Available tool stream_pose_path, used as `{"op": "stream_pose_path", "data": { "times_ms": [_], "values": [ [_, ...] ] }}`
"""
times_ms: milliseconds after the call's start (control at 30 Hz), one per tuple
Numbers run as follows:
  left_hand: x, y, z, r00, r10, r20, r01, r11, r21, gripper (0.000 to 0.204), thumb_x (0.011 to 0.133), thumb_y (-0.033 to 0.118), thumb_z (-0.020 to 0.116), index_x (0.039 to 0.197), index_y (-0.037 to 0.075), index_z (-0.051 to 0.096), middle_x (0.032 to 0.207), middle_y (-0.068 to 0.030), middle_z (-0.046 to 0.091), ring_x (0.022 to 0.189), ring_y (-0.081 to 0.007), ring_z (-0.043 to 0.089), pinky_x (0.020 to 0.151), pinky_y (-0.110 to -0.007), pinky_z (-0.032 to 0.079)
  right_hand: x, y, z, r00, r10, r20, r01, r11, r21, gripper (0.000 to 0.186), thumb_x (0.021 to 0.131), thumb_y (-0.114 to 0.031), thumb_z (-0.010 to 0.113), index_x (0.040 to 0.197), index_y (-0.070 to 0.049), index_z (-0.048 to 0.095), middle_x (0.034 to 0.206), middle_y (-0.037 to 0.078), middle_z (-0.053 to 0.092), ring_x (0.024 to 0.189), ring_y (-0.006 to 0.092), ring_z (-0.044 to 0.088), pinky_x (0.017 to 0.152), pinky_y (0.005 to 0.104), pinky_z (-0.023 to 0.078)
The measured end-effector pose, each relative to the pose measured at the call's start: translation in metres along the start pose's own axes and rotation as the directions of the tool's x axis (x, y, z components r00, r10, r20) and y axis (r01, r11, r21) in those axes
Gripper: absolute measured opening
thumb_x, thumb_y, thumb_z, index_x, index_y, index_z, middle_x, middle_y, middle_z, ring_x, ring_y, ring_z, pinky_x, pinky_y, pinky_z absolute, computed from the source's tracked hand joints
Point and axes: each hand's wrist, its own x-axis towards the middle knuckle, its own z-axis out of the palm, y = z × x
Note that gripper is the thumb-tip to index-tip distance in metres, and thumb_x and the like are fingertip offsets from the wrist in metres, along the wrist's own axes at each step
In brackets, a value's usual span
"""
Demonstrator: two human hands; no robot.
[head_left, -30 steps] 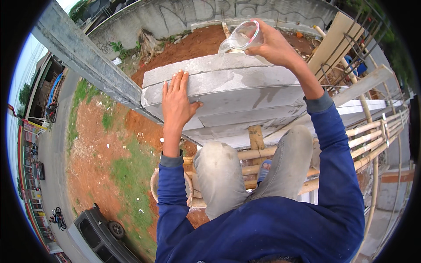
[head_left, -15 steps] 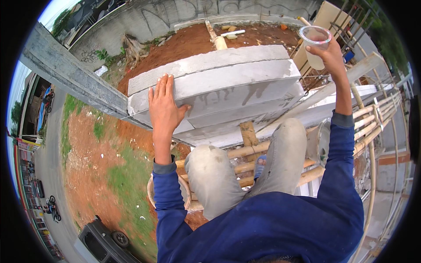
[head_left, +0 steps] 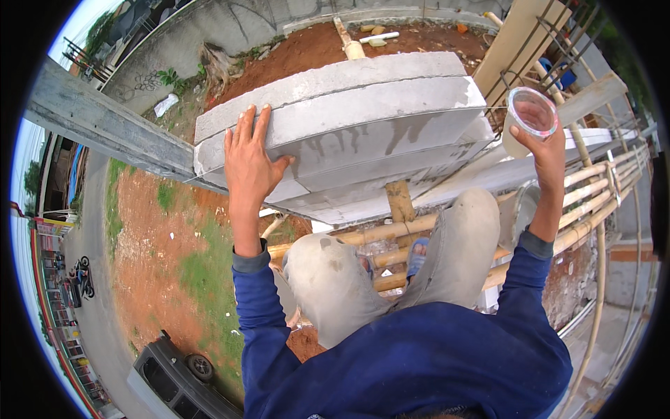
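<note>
My left hand (head_left: 252, 162) lies with its fingers spread over the near top edge of a pale grey block wall (head_left: 377, 105), towards its left end. Dark wet streaks run down the block face beside it. My right hand (head_left: 550, 155) is wrapped round a clear plastic cup (head_left: 515, 144) with a coloured rim, held off the wall's right end. The cup is slightly tilted and its mouth faces me; whether it holds liquid I cannot tell. A thin string line runs along the wall's near edge.
A concrete post (head_left: 112, 126) meets the wall's left end. Bamboo poles (head_left: 384, 239) form scaffolding under my legs and to the right. Behind the cup stand a wooden board (head_left: 520, 45) and rebar (head_left: 593, 35). A bucket (head_left: 525, 209) sits beside my right knee. Below left, a dark vehicle (head_left: 178, 380) is parked.
My right hand has brought the cup lower and nearer, tipping its mouth more towards me. My left hand stays on the wall's edge. The whole view has shifted slightly.
</note>
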Motion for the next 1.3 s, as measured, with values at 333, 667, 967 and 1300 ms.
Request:
{"op": "stream_pose_path", "data": {
  "times_ms": [333,667,967,1300],
  "values": [
    [0.000,0.002,0.005,0.999,0.022,-0.048,-0.021,1.000,0.020,0.126,0.061,0.020,0.103,0.171,0.026,0.042,0.169,-0.0109,0.051,0.155,-0.0342,0.049,0.130,-0.056,0.038,-0.065,0.076,0.033,0.999,0.030,0.034,-0.033,0.994,0.101,0.071,0.084,0.000,0.090,0.147,0.003,0.059,0.137,0.013,0.071,0.131,0.0261,0.067,0.119,0.0435,0.049],
    [0.001,-0.002,0.008,0.996,0.032,-0.078,-0.027,0.998,0.062,0.122,0.055,0.022,0.104,0.165,0.031,0.052,0.167,-0.0036,0.055,0.145,-0.0330,0.059,0.119,-0.049,0.053,-0.114,0.143,0.070,0.973,0.212,0.086,-0.222,0.968,0.118,0.075,0.083,-0.001,0.092,0.149,0.002,0.056,0.137,0.014,0.069,0.133,0.0269,0.065,0.120,0.0437,0.047],
    [0.006,0.015,0.000,0.999,-0.028,-0.021,0.029,0.999,0.035,0.125,0.053,0.011,0.102,0.166,0.028,0.051,0.168,-0.0051,0.054,0.148,-0.0338,0.055,0.124,-0.052,0.049,-0.143,0.167,0.076,0.961,0.274,-0.019,-0.272,0.959,0.081,0.084,0.078,-0.008,0.098,0.150,-0.002,0.054,0.137,0.012,0.070,0.129,0.0255,0.067,0.111,0.0415,0.054],
    [0.007,0.021,-0.005,1.000,0.019,0.021,-0.020,0.999,0.030,0.121,0.060,0.011,0.099,0.168,0.019,0.046,0.172,-0.0123,0.047,0.154,-0.0395,0.047,0.127,-0.053,0.040,-0.152,0.159,0.057,0.941,0.260,-0.217,-0.281,0.957,-0.071,0.077,0.083,-0.016,0.094,0.148,-0.005,0.053,0.131,0.014,0.071,0.126,0.0300,0.070,0.108,0.0428,0.054]
  ]
}}
